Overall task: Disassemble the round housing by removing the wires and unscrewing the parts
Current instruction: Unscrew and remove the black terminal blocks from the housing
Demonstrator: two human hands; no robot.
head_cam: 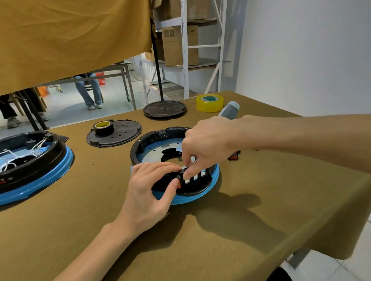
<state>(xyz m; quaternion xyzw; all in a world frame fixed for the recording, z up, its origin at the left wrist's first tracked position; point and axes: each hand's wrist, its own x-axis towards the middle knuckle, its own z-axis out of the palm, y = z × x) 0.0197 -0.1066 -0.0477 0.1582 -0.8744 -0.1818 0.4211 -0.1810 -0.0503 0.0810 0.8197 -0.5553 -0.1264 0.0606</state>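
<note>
The round housing (174, 162) (black ring, blue base) sits on the table (228, 234) in front of the yellow tape roll (209, 103). The left hand (149, 192) grips its near wall, thumb on a red switch (179, 184). The right hand (206, 146) pinches a small pale part at the same wall.

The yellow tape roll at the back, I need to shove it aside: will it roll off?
Probably not: the yellow tape roll lies flat on its side on the cloth-covered table, so it should slide, not roll. It looks light and stiff. The cloth may drag or bunch a little.
</note>
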